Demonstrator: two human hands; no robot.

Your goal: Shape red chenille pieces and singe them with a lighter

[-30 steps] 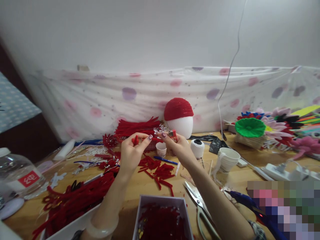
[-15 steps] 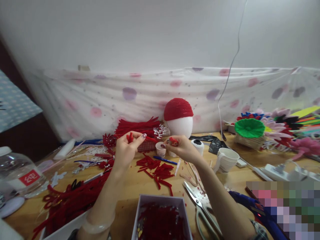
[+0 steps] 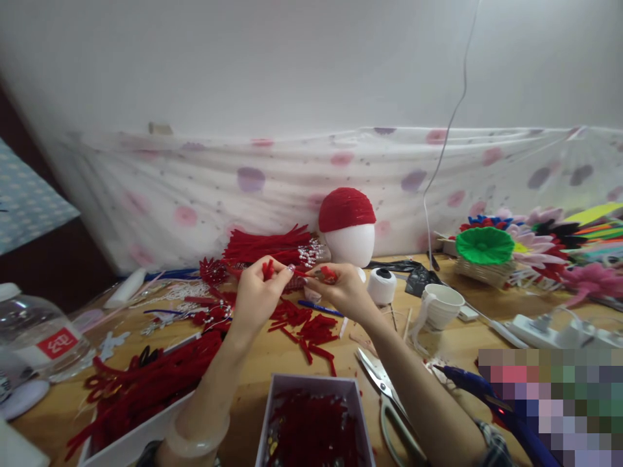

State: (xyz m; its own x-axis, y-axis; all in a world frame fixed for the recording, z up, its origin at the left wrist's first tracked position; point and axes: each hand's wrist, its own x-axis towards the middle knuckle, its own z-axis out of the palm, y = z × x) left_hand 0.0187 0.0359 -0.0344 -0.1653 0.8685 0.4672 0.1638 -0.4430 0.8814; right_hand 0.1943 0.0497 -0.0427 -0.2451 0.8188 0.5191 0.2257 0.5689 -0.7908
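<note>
Over wooden table (image 3: 287,359): left hand (image 3: 257,298) pinches thin, fuzzy red strip (image 3: 300,274)
Right hand (image 3: 343,289): curled round something red (image 3: 329,275)
Strip: could kink from uneven pulling

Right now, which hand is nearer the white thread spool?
Right. The right hand is just to the left of the white thread spool; the left hand is farther left, with the right between it and the spool.
</note>
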